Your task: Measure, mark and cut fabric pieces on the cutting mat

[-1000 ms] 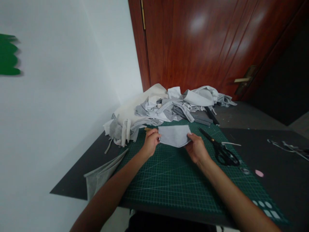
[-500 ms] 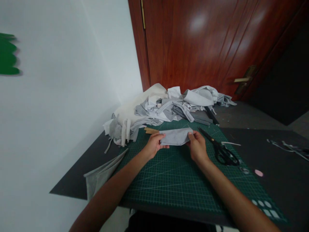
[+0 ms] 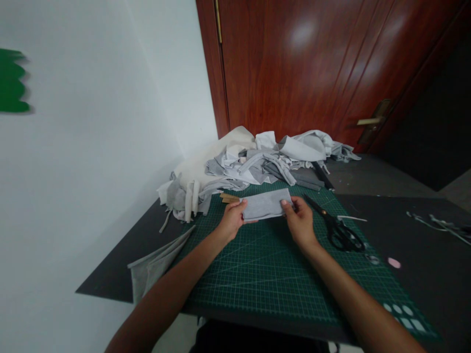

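A grey rectangular piece of fabric (image 3: pixel 263 205), seemingly folded, is stretched between my hands above the green cutting mat (image 3: pixel 265 274). My left hand (image 3: pixel 233 218) pinches its left end, thumb on top and fingers beneath. At the other end my right hand (image 3: pixel 300 219) grips the cloth with the thumb pressed on its upper face; the fingers behind are partly hidden. Black-handled scissors (image 3: pixel 340 233) lie on the mat to the right of my right hand. Beyond my left hand are some thin brown strips (image 3: pixel 228 197).
A heap of grey and white fabric scraps (image 3: pixel 253 162) lies along the back, before a wooden door (image 3: pixel 294 73). More grey cloth (image 3: pixel 154 267) hangs over the table's left edge. A pink oval piece (image 3: pixel 394 263) and loose cords (image 3: pixel 437 223) lie on the right.
The fabric has tilted, its right end rising slightly, and more of its face shows. My right thumb has shifted left along the cloth. My left hand has moved slightly left.
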Tool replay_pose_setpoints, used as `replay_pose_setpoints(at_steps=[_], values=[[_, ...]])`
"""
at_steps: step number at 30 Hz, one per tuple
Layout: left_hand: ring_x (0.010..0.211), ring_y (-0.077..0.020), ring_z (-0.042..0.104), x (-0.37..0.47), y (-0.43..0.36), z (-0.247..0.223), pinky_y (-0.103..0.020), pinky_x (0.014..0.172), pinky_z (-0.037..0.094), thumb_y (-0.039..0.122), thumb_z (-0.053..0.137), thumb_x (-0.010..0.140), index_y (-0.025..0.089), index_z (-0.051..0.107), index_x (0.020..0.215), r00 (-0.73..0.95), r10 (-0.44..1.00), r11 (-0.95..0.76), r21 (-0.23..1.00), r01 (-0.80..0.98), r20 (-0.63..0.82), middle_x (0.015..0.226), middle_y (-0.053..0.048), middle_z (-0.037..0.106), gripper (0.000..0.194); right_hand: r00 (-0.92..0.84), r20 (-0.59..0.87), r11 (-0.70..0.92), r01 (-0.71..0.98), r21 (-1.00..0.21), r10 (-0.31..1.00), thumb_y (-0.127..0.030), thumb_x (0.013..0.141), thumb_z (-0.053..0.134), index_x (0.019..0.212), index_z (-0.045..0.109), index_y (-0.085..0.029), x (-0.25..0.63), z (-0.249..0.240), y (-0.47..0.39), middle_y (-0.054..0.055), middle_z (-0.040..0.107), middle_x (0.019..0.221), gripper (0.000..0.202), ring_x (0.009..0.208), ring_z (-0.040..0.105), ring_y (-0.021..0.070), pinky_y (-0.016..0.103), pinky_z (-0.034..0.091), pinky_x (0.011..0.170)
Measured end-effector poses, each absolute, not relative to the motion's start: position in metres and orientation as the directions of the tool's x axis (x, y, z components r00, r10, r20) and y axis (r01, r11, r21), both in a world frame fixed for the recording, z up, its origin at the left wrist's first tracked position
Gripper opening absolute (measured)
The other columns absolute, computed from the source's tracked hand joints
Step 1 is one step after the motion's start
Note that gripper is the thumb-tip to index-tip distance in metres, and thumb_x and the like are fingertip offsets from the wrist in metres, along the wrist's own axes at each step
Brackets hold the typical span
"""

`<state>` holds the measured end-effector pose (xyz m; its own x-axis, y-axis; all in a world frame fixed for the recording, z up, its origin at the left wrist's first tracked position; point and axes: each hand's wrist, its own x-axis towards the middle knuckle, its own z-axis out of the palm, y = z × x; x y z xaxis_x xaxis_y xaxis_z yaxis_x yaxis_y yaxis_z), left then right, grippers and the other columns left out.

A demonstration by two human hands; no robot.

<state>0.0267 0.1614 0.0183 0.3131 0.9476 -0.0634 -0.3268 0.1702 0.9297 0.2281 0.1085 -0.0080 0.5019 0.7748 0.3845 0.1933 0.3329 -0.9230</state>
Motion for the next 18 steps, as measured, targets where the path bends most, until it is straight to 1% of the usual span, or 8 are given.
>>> replay_pose_setpoints(at_steps=[4,6,9,11,13,16,18], values=[[0.082,-0.0271,0.075,0.028,0.158,0.021,-0.044,0.072,0.063,0.063,0.086,0.069,0.015,0.069,0.092,0.373,0.921,0.248,0.908,-0.337,-0.113,0.085,-0.010,0.077,0.056,0.495,0.474,0.348,0.329,-0.878,0.728,-0.053,0.089,0.065,0.092,0.067,-0.022,0.227,-0.001,0.105,0.001,0.065,0.077,0.031,0.071,0.055,0.0200,0.033,0.045,0.069],[0.085,-0.0269,0.075,0.029,0.156,0.021,-0.044,0.077,0.063,0.056,0.091,0.067,0.014,0.071,0.097,0.406,0.909,0.232,0.924,-0.303,-0.095,0.090,-0.010,0.078,0.055,0.486,0.496,0.374,0.330,-0.866,0.720,-0.052,0.091,0.063,0.093,0.066,-0.022,0.223,0.003,0.102,0.000,0.065,0.078,0.030,0.072,0.055,0.0200,0.032,0.045,0.068],[0.090,-0.0267,0.074,0.031,0.154,0.018,-0.042,0.087,0.059,0.040,0.099,0.055,0.012,0.074,0.099,0.373,0.926,0.046,0.964,-0.260,0.056,0.098,-0.011,0.079,0.058,0.479,0.501,0.399,0.303,-0.865,0.721,-0.050,0.092,0.062,0.095,0.065,-0.022,0.217,0.007,0.098,0.000,0.063,0.080,0.028,0.073,0.055,0.0197,0.031,0.044,0.067],[0.091,-0.0263,0.074,0.032,0.155,0.015,-0.040,0.090,0.058,0.040,0.097,0.055,0.011,0.076,0.096,0.320,0.937,-0.059,0.966,-0.252,0.140,0.096,-0.011,0.079,0.054,0.475,0.503,0.404,0.301,-0.864,0.722,-0.049,0.093,0.062,0.095,0.065,-0.022,0.215,0.008,0.097,0.000,0.063,0.080,0.027,0.073,0.054,0.0197,0.031,0.044,0.067],[0.086,-0.0248,0.073,0.032,0.156,0.013,-0.037,0.084,0.058,0.044,0.093,0.061,0.012,0.076,0.093,0.279,0.946,-0.100,0.966,-0.240,0.168,0.089,-0.009,0.079,0.049,0.481,0.498,0.405,0.291,-0.867,0.722,-0.050,0.092,0.064,0.094,0.066,-0.022,0.216,0.006,0.098,0.000,0.062,0.079,0.028,0.073,0.053,0.0194,0.031,0.043,0.067],[0.069,-0.0211,0.070,0.031,0.160,0.012,-0.032,0.064,0.058,0.050,0.084,0.070,0.013,0.075,0.090,0.233,0.954,-0.139,0.969,-0.203,0.186,0.080,-0.006,0.077,0.043,0.500,0.444,0.398,0.202,-0.895,0.744,-0.053,0.088,0.068,0.091,0.066,-0.021,0.218,0.002,0.102,0.000,0.063,0.078,0.031,0.072,0.053,0.0192,0.031,0.044,0.067],[0.055,-0.0175,0.065,0.030,0.162,0.013,-0.028,0.051,0.053,0.051,0.080,0.075,0.014,0.074,0.087,0.202,0.958,-0.171,0.971,-0.167,0.203,0.071,-0.004,0.073,0.039,0.499,0.394,0.397,0.107,-0.912,0.772,-0.053,0.085,0.071,0.090,0.067,-0.021,0.219,0.000,0.104,0.000,0.065,0.079,0.033,0.073,0.056,0.0196,0.032,0.046,0.069]])
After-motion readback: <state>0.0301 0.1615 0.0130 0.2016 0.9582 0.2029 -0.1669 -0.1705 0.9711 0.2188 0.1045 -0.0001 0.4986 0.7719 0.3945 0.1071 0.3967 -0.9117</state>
